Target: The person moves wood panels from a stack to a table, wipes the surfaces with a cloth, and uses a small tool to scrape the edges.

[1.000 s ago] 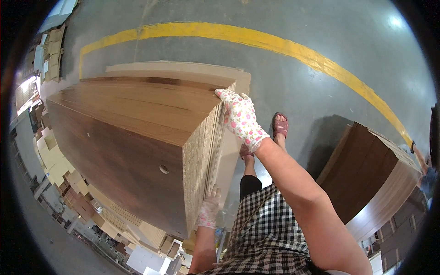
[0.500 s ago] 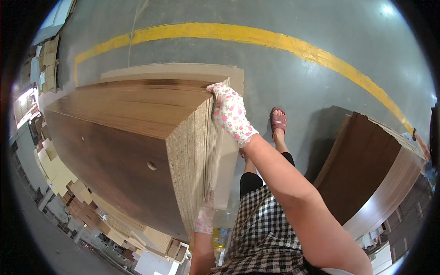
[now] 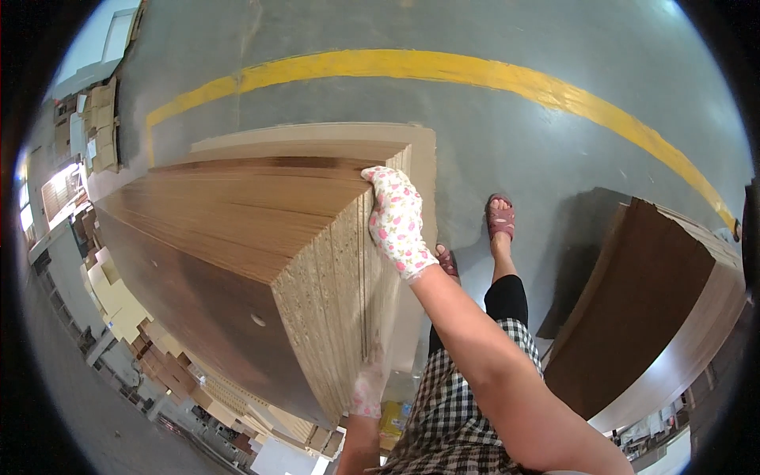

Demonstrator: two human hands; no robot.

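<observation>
A tall stack of brown wood-grain particle boards [image 3: 237,229] stands on end in front of me, its raw chip edges [image 3: 340,309] facing me. My right hand [image 3: 393,218], in a white glove with pink flowers, grips the top corner of the outermost boards. Lower down, my left hand [image 3: 368,388], in the same kind of glove, presses against the raw edge of the stack near its bottom. My feet in dark red sandals [image 3: 500,219] stand on the grey floor beside the stack.
A second stack of dark brown boards [image 3: 657,309] stands at the right. A curved yellow line [image 3: 443,70] crosses the grey concrete floor. Cardboard boxes [image 3: 99,127] and pale board pieces [image 3: 119,301] line the left side.
The view has dropped closer to the stack, which now looms larger. My right hand stays on the top corner, and my left hand has slid a little lower along the raw edge.
</observation>
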